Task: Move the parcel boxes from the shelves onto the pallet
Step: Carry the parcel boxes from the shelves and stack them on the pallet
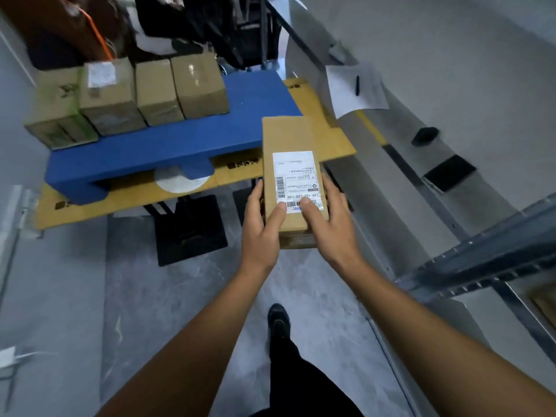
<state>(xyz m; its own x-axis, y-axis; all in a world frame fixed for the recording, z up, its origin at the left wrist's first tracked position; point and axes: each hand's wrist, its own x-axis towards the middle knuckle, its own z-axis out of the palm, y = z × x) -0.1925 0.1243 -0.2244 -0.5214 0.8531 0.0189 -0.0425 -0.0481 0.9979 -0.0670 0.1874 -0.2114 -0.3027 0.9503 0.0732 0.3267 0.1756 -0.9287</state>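
**Box in hand, four already on pallet**

One box (288,136) is held clear of the floor at the centre of the view, long side pointing toward 12 o'clock, with its label (296,179) turned up. It is gripped at its near end from both sides. The left hand (261,218) is wrapped on the 9 o'clock edge and the right hand (328,218) on the 3 o'clock edge, with each thumb laid across the label. The far end of the box is seen over the near right corner of the pallet (186,142). Contact between the two cannot be made out.

A row of four boxes (156,91) is stood side by side, touching, at the pallet's far left end, toward 10 o'clock. The rest of the blue deck, from there across to 1 o'clock, is bare. A cardboard sheet (126,197) is spread under the pallet.

The task is judged to be partly done: four boxes are placed and a fifth is in transit and not yet set down. A gap beside the rightmost box of the row is judged the natural landing spot. Only a metal shelf (481,260) frame is seen at 4 o'clock, so the number of boxes left there cannot be told.
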